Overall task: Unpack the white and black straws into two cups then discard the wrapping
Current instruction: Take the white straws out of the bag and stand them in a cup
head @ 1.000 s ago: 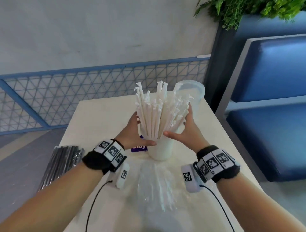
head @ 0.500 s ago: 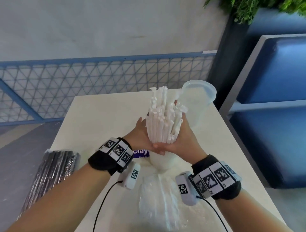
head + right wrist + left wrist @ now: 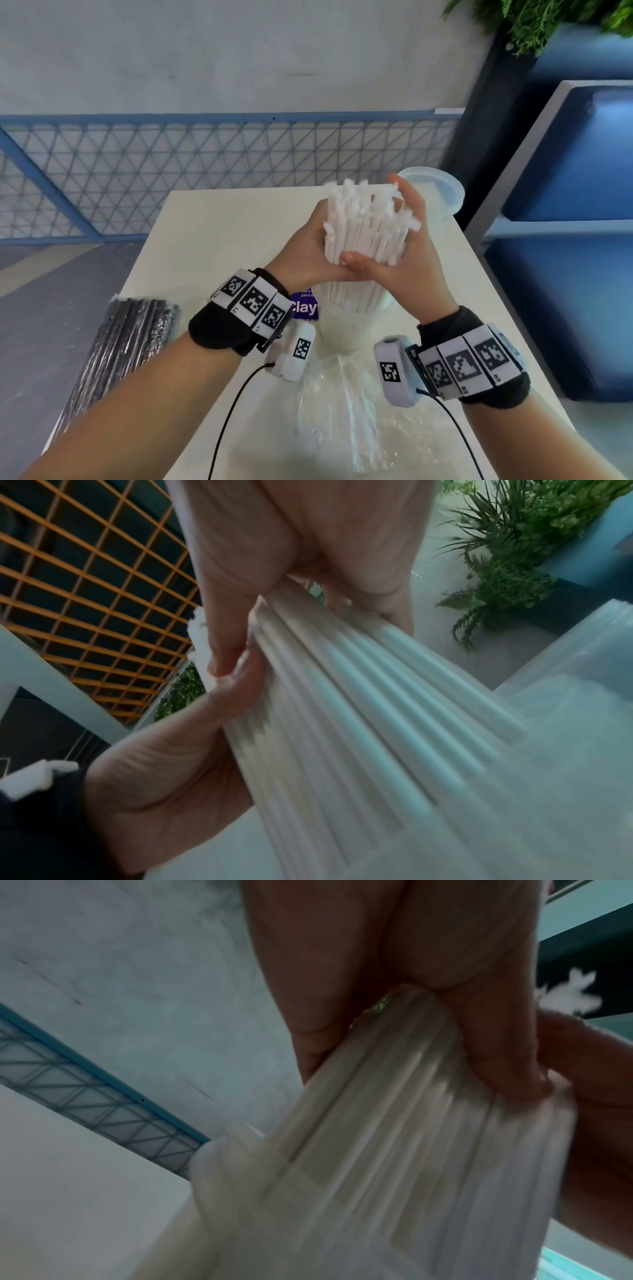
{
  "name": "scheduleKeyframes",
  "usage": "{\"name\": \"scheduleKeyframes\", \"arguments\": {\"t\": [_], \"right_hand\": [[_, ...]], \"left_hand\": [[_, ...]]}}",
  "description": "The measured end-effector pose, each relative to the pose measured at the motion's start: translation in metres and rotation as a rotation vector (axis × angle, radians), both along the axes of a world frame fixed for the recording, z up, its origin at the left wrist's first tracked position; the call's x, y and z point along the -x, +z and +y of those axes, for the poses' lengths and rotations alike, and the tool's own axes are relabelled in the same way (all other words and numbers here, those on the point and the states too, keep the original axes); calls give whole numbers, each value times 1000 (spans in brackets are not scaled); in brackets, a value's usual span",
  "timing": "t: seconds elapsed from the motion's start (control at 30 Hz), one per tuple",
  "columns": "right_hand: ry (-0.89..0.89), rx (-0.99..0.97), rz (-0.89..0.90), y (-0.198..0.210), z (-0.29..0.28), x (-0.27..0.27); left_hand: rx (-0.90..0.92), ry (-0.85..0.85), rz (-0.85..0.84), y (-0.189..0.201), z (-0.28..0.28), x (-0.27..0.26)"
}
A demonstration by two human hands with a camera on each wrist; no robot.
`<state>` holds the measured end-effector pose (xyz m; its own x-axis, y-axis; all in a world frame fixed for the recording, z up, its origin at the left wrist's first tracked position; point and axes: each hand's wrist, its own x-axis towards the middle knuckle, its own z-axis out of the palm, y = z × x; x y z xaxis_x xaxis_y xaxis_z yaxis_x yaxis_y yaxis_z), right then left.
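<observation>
- While both of my hands close around them, the white straws (image 3: 364, 236) stand nearly upright, long axis vertical, their ragged paper-wrapped tops fanning slightly away from me and to the right.
- Their lower ends sit inside the white cup (image 3: 346, 325), which stands on the cream table (image 3: 219, 233) just in front of my wrists.
- My left hand (image 3: 305, 253) cups the bundle from the left, palm turned inward; the left wrist view shows its fingers (image 3: 342, 974) curled against the straws (image 3: 394, 1123).
- My right hand (image 3: 397, 253) wraps the bundle from the right, thumb lying across the near side, fingertips reaching up near the straw tops.
- In the right wrist view the two thumbs meet on the straws (image 3: 359, 710), so the hands are together, both clamped on the same bundle.
- A second cup, clear plastic (image 3: 442, 195), stands just behind my right hand, at the table's far right corner.
- The black straws (image 3: 126, 339) lie in their wrapper at the table's left edge, long axis running away from me.
- Crumpled clear wrapping (image 3: 346, 411) lies flat on the table between my forearms, near the cup.
- A purple label (image 3: 303, 306) shows just left of the cup.
</observation>
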<state>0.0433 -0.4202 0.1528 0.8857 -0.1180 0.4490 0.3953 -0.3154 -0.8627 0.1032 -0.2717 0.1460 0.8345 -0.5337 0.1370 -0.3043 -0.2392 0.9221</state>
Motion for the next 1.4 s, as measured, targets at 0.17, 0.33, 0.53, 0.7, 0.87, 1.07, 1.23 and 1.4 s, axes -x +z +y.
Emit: {"name": "scheduleKeyframes", "arguments": {"t": [0.17,0.33,0.53,0.7,0.87,1.07,1.23,1.4], "right_hand": [[-36,158,-59,-3,-6,11],[-72,282,-14,-12,-5,16],[72,86,356,-36,-18,19],[43,99,317,-44,-4,7],[-106,38,166,-35,1,3],[-120,18,20,-8,1,2],[-56,97,47,-1,1,2],[-147,105,-27,-7,1,14]], "left_hand": [[-11,-38,-55,6,3,8],[-136,-93,-188,4,3,11],[-119,-130,107,-14,28,-8],[-229,-180,107,-23,9,-2],[-113,-79,48,-15,-2,-4],[30,-35,-7,6,3,-7],[-28,-32,40,-3,5,-4],[-91,50,14,-2,22,12]]}}
